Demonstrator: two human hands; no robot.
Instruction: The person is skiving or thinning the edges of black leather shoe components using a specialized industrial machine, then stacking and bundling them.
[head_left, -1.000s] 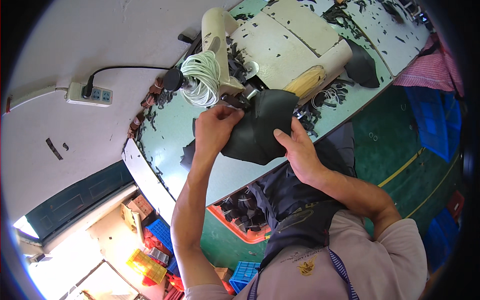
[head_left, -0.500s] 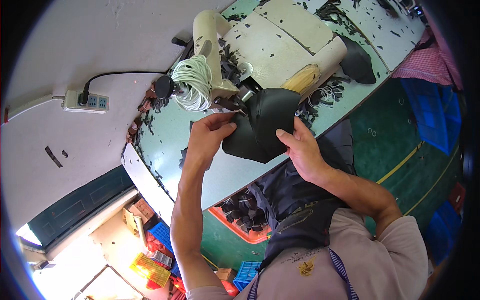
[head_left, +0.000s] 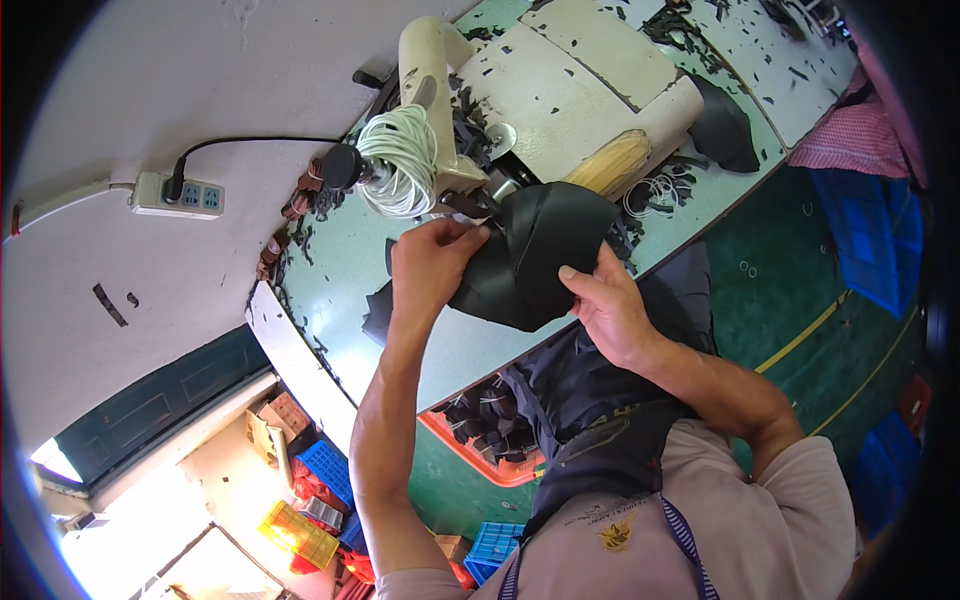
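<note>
Power strip (head_left: 180,195), white, on the far-left wall, black plug inserted; one socket covered by it. Yellow basket (head_left: 298,534), near left, contents hard to make out in the glare. Coil of white cord (head_left: 398,160), hung on the machine's left side. Left hand (head_left: 428,262), above the bench (head_left: 335,270): thumb and fingers pinched together on the black sheet's left edge; the lower fingers are curled out of sight. Orange crate (head_left: 505,474), mostly hidden under the bench; dark bundles inside. Black sheet (head_left: 545,265), between both hands, its far edge at the head of the cream machine (head_left: 530,90); whether the two touch cannot be told. Right hand (head_left: 607,305): closed on the sheet's right edge, thumb on top, remaining fingers partly hidden. Dark piece (head_left: 722,122), lying at the bench's right, partly behind the machine. Blue crate (head_left: 868,240), far right, edge lost in shadow.
</note>
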